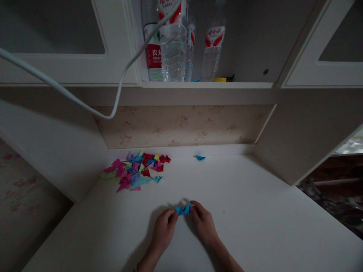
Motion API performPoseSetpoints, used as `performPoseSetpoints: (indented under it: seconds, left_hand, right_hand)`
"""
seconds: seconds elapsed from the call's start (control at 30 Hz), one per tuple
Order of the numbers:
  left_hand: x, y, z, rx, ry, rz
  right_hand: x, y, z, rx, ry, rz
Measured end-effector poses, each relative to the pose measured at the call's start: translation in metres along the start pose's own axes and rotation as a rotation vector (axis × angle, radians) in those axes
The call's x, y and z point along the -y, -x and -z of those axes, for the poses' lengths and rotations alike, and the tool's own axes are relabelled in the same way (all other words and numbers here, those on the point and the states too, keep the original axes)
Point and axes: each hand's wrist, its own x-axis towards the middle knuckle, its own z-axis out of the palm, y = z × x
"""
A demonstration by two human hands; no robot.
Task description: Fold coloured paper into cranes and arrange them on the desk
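A small folded blue paper boat (183, 209) is held by its two ends above the white tabletop (241, 226). My left hand (165, 227) pinches its left end between thumb and fingers. On the other side, my right hand (203, 222) grips the right end, with the fingers curled over. Farther back on the table lies another blue folded paper piece (200, 158). To the left is a heap of folded paper pieces (136, 170) in red, pink, blue, green and yellow.
Above the table, an open shelf (207, 85) holds several plastic water bottles (173, 53) and a red-labelled container (153, 53). A white cable (113, 109) hangs across the upper left. Side panels (312, 132) and a flower-patterned back wall (181, 126) enclose the table.
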Motion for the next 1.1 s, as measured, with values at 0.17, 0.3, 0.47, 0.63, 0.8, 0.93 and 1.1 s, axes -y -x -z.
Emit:
performPoseSetpoints:
  seconds: [0.17, 0.3, 0.47, 0.63, 0.8, 0.93, 1.1]
  left_hand:
    - [0.0, -0.001, 0.0, 0.007, 0.006, 0.009]
    - [0.0, -0.001, 0.0, 0.012, 0.008, 0.007]
    - [-0.004, 0.0, 0.002, 0.02, 0.003, -0.01]
    - [-0.008, 0.001, 0.004, 0.007, 0.009, -0.015]
    - [-0.01, 0.0, 0.004, 0.001, -0.003, -0.022]
    - [-0.009, 0.001, 0.003, 0.006, -0.018, -0.022]
    - [-0.005, 0.001, 0.001, 0.015, -0.012, -0.031]
  right_hand:
    - [0.003, 0.0, 0.0, 0.016, -0.01, 0.028]
    - [0.005, 0.0, 0.001, 0.025, -0.019, 0.02]
    - [0.008, 0.0, 0.001, 0.025, -0.022, 0.01]
    - [0.01, 0.001, 0.002, 0.024, -0.025, 0.01]
    - [0.004, -0.002, 0.001, 0.015, -0.079, -0.016]
    - [-0.003, -0.005, 0.0, 0.058, -0.097, -0.054]
    - [-0.011, -0.013, 0.007, 0.187, -0.164, -0.016]
